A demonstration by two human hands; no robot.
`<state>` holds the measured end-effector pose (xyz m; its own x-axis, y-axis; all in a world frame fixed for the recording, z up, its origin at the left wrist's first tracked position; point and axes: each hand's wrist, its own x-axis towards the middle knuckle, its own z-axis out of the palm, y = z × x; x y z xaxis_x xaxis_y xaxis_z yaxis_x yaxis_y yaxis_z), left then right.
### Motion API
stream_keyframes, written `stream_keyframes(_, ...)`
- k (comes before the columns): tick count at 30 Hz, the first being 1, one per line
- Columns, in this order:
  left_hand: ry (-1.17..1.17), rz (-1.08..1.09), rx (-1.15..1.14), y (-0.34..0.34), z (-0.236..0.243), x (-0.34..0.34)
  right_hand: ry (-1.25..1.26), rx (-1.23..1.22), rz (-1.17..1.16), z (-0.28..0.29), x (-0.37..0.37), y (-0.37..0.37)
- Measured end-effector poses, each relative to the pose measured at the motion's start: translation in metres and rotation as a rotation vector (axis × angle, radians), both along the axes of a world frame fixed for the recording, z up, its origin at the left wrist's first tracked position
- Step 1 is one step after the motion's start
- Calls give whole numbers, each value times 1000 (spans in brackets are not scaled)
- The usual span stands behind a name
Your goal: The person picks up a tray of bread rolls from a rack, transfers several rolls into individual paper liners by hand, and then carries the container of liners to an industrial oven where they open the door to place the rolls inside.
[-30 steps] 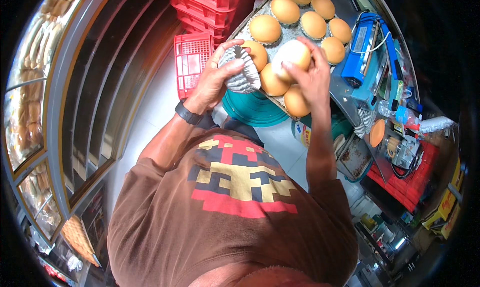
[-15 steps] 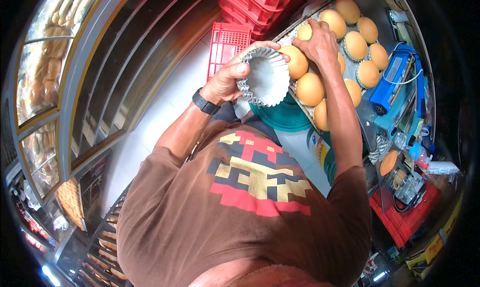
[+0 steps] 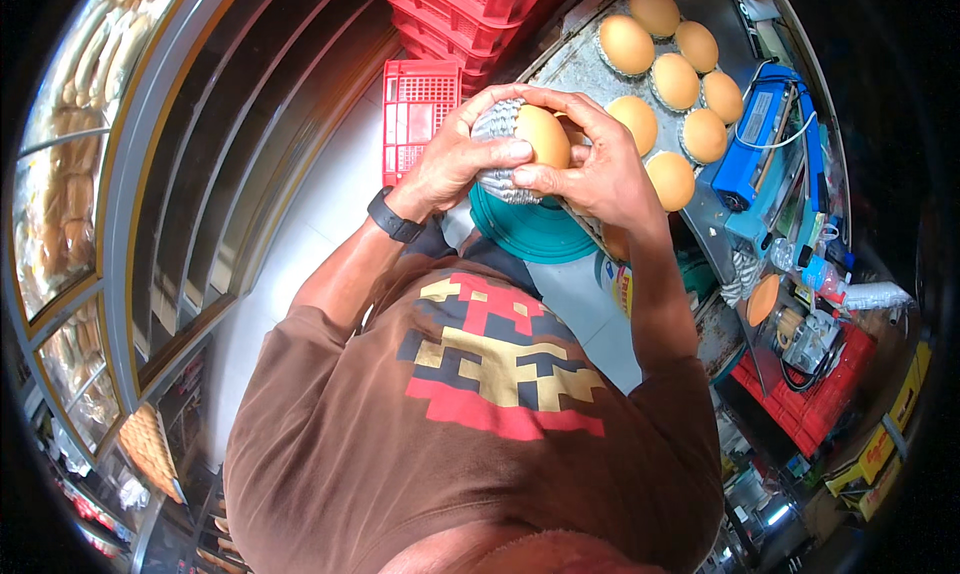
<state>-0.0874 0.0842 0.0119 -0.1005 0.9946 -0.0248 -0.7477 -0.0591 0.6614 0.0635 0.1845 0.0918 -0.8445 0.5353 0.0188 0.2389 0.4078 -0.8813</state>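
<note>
The left hand is cupping a fluted foil baking cup, its fingers curled shut around the cup's ribbed wall. The right hand is closing over a golden bun seated in that cup, fingers wrapped on the bun's top and side. Both are being held above a teal round lid, beside the metal tray on the tabletop, where more buns are sitting in rows. A blue sealing machine is standing just beyond the tray.
</note>
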Motion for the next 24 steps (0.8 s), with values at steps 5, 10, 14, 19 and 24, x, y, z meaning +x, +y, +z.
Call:
stream_keyframes(5,125,87,-19,13,-6,3,100,-113,-104,-13,6,10)
stream_keyframes(10,-279,83,167,19,-16,-9,-73,680,-350,-24,-7,68)
stream_keyframes(14,-271,-54,316,15,-20,-16,-518,847,-294,-54,-6,110)
stream_keyframes(19,-332,-115,228,5,-17,-24,-379,1035,-450,-44,-12,160)
stream_keyframes(24,-189,-94,235,7,-14,-25,-671,914,-478,-46,-29,186)
